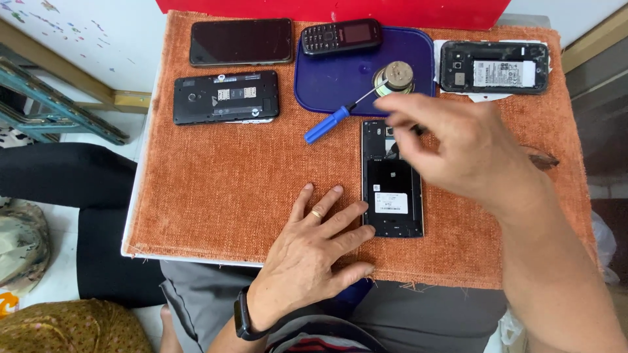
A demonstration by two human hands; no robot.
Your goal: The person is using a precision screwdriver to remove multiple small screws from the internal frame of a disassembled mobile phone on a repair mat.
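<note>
A black phone (392,196) with its back cover off lies upright on the orange mat (229,183). My left hand (314,248) rests flat on the mat with fingers spread, its fingertips touching the phone's lower left edge. My right hand (458,150) hovers blurred over the phone's top end, thumb and fingers drawn close together; whether they pinch something small is unclear. A blue-handled screwdriver (327,124) lies just left of that hand, its tip pointing at a round metal part (394,75) on the blue tray (327,82).
A small keypad phone (340,36) sits on the tray's far edge. A black smartphone (241,41) and a backless phone (226,97) lie at the far left, another backless phone (494,67) at the far right. A red edge (327,10) borders the mat's back.
</note>
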